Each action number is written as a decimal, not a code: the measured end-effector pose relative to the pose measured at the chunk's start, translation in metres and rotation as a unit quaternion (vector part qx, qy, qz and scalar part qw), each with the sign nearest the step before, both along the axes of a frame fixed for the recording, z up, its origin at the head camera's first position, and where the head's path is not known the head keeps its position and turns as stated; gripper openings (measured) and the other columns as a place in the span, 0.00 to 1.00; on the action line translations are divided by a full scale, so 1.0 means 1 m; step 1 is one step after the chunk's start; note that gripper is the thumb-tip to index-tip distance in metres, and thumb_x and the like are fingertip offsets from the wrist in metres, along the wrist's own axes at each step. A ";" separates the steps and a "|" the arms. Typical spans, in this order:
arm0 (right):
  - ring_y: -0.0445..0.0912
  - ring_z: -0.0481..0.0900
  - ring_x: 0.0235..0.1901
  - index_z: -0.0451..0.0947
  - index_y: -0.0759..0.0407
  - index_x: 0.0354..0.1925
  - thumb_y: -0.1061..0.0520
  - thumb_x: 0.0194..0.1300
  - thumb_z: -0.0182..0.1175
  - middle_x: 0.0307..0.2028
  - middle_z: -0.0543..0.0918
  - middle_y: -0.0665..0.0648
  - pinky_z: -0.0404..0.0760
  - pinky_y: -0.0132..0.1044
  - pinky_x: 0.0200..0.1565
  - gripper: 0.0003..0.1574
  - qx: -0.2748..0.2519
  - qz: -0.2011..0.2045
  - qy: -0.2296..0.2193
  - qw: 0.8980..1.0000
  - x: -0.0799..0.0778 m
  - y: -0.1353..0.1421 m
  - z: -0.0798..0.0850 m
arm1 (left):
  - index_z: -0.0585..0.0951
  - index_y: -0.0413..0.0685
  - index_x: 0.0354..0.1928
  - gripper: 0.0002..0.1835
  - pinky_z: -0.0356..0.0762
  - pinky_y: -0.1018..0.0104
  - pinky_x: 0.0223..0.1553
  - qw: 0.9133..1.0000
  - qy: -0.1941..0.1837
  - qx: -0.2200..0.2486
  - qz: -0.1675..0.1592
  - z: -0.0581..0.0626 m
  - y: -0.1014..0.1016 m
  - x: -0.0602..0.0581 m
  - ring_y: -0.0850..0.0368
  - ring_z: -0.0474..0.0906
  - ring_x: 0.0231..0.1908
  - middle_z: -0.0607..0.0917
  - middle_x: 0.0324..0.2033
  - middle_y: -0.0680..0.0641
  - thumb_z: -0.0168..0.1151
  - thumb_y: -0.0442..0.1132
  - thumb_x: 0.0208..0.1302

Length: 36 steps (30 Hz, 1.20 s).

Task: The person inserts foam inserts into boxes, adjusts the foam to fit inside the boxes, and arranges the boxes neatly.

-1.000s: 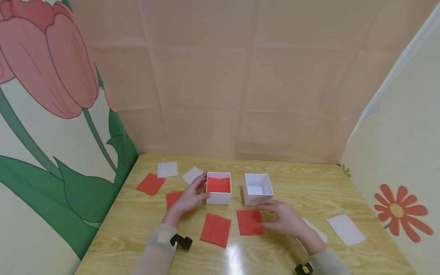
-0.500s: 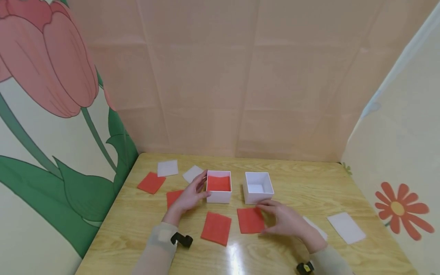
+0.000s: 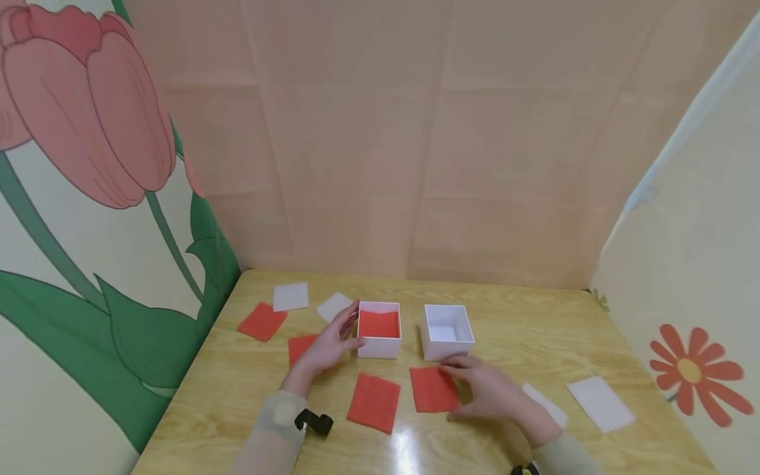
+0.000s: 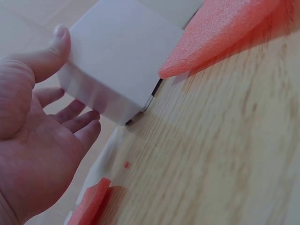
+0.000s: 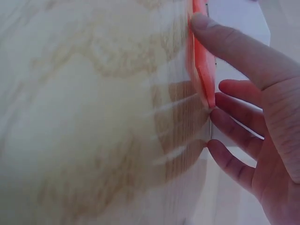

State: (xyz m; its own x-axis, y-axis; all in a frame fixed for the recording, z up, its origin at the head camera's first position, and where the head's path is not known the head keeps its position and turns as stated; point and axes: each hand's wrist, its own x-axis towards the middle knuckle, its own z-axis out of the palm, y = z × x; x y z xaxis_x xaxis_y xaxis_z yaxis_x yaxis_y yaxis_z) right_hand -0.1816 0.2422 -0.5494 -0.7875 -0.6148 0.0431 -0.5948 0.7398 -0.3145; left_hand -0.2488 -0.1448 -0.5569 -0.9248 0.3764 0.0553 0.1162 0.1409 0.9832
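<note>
My left hand (image 3: 326,346) lies loosely curved against the left white box (image 3: 379,349), thumb by its front corner, fingers along its side. My right hand (image 3: 489,390) is spread wide at the right end of the near-right red foam square (image 3: 432,390), thumb at its near edge, index finger at its far edge; cannot tell how firmly they touch it. That square lies flat on the table, just in front of the right white box (image 3: 448,350), whose white floor shows. Inside the left box, a red foam piece (image 3: 380,324). Between my forearms, a second red square (image 3: 374,402). Left of the left box: a red square partly behind my hand (image 3: 299,345), another farther out (image 3: 263,321), two white squares (image 3: 291,297) near them. Right side: one white sheet (image 3: 547,404) partly hidden by my wrist, another (image 3: 601,404) beyond it. All on a wood-grain table (image 3: 528,323); peach cloth (image 3: 344,145) behind.
</note>
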 end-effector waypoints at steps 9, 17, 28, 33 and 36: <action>0.50 0.77 0.61 0.79 0.55 0.72 0.31 0.51 0.83 0.66 0.77 0.52 0.83 0.54 0.61 0.57 -0.003 -0.011 -0.031 0.999 -0.003 -0.003 0.001 | 0.56 0.61 0.87 0.48 0.54 0.48 0.79 1.000 0.002 0.000 0.006 0.000 0.000 0.001 0.45 0.52 0.82 0.55 0.84 0.49 0.71 0.36 0.72; 0.47 0.79 0.55 0.81 0.57 0.69 0.32 0.48 0.85 0.60 0.79 0.50 0.84 0.50 0.57 0.57 -0.019 -0.003 0.000 1.000 0.000 -0.003 0.001 | 0.55 0.61 0.87 0.48 0.53 0.49 0.80 1.000 0.001 0.003 -0.001 0.000 0.000 0.000 0.45 0.52 0.83 0.55 0.84 0.48 0.71 0.36 0.73; 0.44 0.78 0.54 0.82 0.55 0.66 0.37 0.42 0.87 0.58 0.78 0.48 0.85 0.48 0.55 0.55 -0.012 -0.004 0.026 1.000 0.003 -0.005 0.001 | 0.55 0.62 0.87 0.48 0.54 0.48 0.79 1.000 0.002 0.003 -0.002 0.000 -0.001 -0.001 0.44 0.52 0.82 0.55 0.84 0.47 0.71 0.39 0.73; 0.43 0.77 0.55 0.81 0.55 0.63 0.39 0.39 0.87 0.59 0.78 0.47 0.84 0.48 0.57 0.54 -0.014 -0.008 0.028 0.999 0.002 -0.006 0.000 | 0.55 0.62 0.87 0.48 0.54 0.48 0.79 1.000 0.002 -0.005 0.000 0.000 -0.001 -0.001 0.44 0.52 0.82 0.55 0.85 0.48 0.71 0.39 0.73; 0.44 0.77 0.58 0.80 0.54 0.64 0.38 0.39 0.87 0.61 0.78 0.48 0.83 0.49 0.59 0.55 -0.008 -0.011 0.029 0.999 0.002 -0.005 0.000 | 0.55 0.62 0.87 0.48 0.54 0.48 0.79 1.000 0.001 -0.008 0.002 0.001 -0.001 0.000 0.44 0.52 0.82 0.55 0.84 0.47 0.71 0.39 0.73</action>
State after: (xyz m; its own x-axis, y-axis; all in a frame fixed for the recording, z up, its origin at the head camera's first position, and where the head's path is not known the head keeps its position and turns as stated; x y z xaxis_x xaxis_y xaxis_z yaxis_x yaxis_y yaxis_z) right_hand -0.1797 0.2369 -0.5489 -0.7971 -0.5956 0.0988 -0.5953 0.7481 -0.2930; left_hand -0.2490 -0.1456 -0.5561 -0.9261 0.3739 0.0508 0.1173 0.1573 0.9806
